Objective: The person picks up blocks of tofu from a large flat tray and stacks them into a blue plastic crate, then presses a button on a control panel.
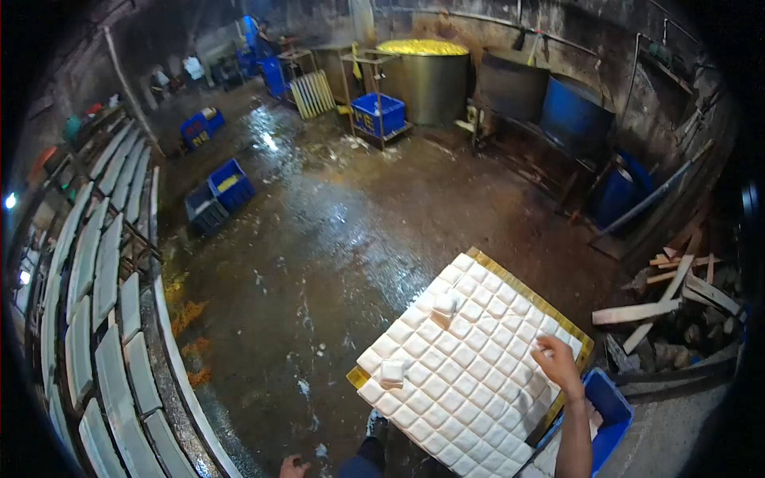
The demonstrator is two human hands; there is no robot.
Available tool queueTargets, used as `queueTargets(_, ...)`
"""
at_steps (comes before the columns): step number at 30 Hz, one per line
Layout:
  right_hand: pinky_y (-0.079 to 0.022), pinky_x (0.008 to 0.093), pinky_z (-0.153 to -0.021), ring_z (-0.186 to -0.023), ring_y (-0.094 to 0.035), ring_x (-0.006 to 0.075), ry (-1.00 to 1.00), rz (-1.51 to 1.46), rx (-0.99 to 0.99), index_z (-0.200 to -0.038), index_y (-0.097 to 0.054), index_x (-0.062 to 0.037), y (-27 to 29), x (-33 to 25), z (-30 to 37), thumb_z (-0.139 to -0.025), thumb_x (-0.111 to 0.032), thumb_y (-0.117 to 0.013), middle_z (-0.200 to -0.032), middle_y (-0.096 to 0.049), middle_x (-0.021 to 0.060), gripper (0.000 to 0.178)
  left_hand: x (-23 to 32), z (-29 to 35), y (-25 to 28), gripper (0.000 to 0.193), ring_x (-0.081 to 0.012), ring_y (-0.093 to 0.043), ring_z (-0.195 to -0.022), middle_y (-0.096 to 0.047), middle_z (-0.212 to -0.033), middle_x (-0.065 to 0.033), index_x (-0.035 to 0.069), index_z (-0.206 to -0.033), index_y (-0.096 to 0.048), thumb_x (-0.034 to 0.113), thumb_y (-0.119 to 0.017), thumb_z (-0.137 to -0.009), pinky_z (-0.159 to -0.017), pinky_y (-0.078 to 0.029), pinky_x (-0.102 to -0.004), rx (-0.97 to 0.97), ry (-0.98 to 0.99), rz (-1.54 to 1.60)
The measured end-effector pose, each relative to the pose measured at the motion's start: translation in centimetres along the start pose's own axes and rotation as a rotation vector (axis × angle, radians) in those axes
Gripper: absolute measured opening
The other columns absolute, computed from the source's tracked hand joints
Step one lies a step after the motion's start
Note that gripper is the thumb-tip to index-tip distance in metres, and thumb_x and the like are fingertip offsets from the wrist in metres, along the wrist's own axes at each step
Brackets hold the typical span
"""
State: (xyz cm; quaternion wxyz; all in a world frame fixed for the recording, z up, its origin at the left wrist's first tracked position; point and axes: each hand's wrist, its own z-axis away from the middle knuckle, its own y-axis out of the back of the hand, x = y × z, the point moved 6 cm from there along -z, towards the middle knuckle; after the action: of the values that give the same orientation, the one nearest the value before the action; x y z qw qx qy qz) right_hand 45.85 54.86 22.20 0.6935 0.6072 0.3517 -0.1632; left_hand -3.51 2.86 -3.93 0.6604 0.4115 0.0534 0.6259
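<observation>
A large slab of white tofu (454, 374), scored into a grid of square blocks, lies on a yellow-edged board (575, 328) at the lower right. Two loose tofu pieces rest on top of it: one near the far middle (444, 307), another by the left corner (392, 373). My right hand (560, 366) is over the slab's right side, fingers curled down at the blocks; what they grip, if anything, is hidden. Low at the bottom edge, my left hand (295, 467) hangs away from the slab, partly cut off, fingers loosely apart and holding nothing.
A blue crate (612, 418) stands beside the slab's right edge. Firewood (637, 312) is piled at right. Racks of long pale slabs (111, 374) line the left. Blue bins (231, 185) stand on the wet floor (319, 263); a big metal vat (430, 84) stands behind.
</observation>
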Motion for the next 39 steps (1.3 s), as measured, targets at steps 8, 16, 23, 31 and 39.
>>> queueTargets(8,-0.049,0.0406,-0.087,-0.098,-0.062,0.0337,0.245,0.101,-0.183,-0.107,-0.065,0.0012,-10.5,-9.5,-11.3,-0.082,-0.022,-0.066,-0.103,-0.066,0.0195,0.034,26.4,-9.5,6.8,0.04,-0.017,-0.061,-0.102,-0.063,-0.112,-0.0131,0.002,-0.121,-0.055,0.01,-0.066,-0.084,-0.088,-0.048,-0.0292,0.052,-0.458,0.329)
queueTargets(16,-0.046,0.0419,-0.095,-0.111,-0.056,0.0344,0.308,0.291,-0.189,-0.115,-0.062,-0.0063,-15.4,-7.2,-23.4,-0.083,-0.015,-0.06,-0.114,-0.061,0.0162,0.034,49.5,-10.1,-0.4,0.047,-0.025,-0.06,-0.105,-0.059,-0.118,-0.0143,0.002,-0.126,-0.051,0.01,-0.066,-0.083,-0.091,-0.048,-0.0339,-0.132,-0.845,0.381)
queueTargets(23,-0.044,0.0415,-0.102,-0.125,-0.048,0.032,0.566,0.532,-0.387,-0.126,-0.056,-0.0123,-18.1,-4.2,-28.5,-0.086,-0.02,-0.055,-0.135,-0.052,0.0136,0.041,57.1,-11.3,-5.7,0.051,-0.0351,-0.053,-0.114,-0.051,-0.126,-0.0203,-0.001,-0.13,-0.046,0.014,-0.062,-0.085,-0.098,-0.043,-0.0397,-0.111,-0.959,0.27)
queueTargets(31,-0.047,0.0425,-0.094,-0.113,-0.055,0.0347,0.392,0.435,-0.632,-0.111,-0.064,-0.0065,-16.7,-6.9,-27.1,-0.077,-0.01,-0.063,-0.115,-0.062,0.0153,0.034,63.1,-15.7,-9.5,0.059,-0.0368,-0.05,-0.122,-0.048,-0.135,-0.0252,-0.001,-0.135,-0.045,0.029,-0.063,-0.087,-0.098,-0.043,-0.041,-0.013,-0.962,0.077)
queueTargets(39,-0.049,0.0299,-0.078,-0.09,-0.059,0.0118,0.158,-0.183,-0.311,-0.102,-0.063,0.0012,-11.2,-4.7,-28.1,-0.08,-0.016,-0.074,-0.097,-0.064,0.0066,0.03,66.4,-14.5,-13.5,0.047,-0.0418,-0.063,-0.095,-0.066,-0.102,-0.0238,0.004,-0.111,-0.063,0.043,-0.061,-0.086,-0.084,-0.051,-0.0476,-0.181,-0.854,-0.106)
